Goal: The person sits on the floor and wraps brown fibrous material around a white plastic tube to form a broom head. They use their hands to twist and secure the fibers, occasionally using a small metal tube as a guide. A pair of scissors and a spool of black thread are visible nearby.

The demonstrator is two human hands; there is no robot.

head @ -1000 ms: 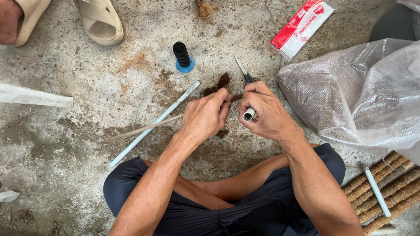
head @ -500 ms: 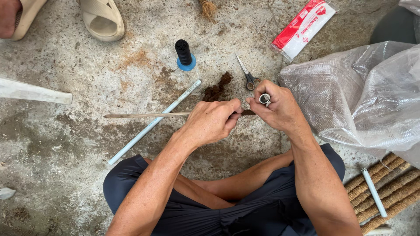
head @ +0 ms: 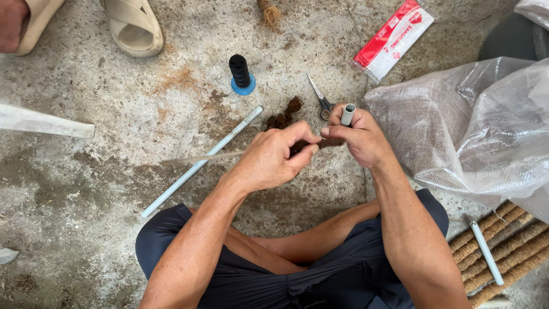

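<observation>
A short grey tube [head: 347, 114] is clenched in the right hand [head: 357, 137], the fingers curled tight around it so that its open end stands up above the fist. The left hand [head: 273, 159] is closed in a pinch, thumb against fingertips, on a dark brown wad of fibre [head: 313, 145] that bridges the gap between the two hands; the wad appears to be held taut there so that it can be worked against the tube. A thin pale stick [head: 200, 158], blurred, runs out leftward from the left hand, level with the floor; whether it is gripped along with the fibre cannot be told.

Just beyond the hands, on the concrete floor [head: 103, 143], one small pile of loose brown fibre [head: 284, 116] and one pair of scissors [head: 320, 98] are kept within easy reach. One long grey pipe [head: 203, 161] lies slanted beneath the left hand. Farther off one black spool of thread [head: 240, 73] is set upright on a blue base, and one red-and-white packet [head: 393, 39] lies flat.

To the right, a clear plastic sack [head: 474, 131] is heaped, and below it several fibre-wrapped rods [head: 503, 252] are laid side by side, with one more bare grey tube resting across them. Two tan sandals [head: 131, 26] are seen at the top left.
</observation>
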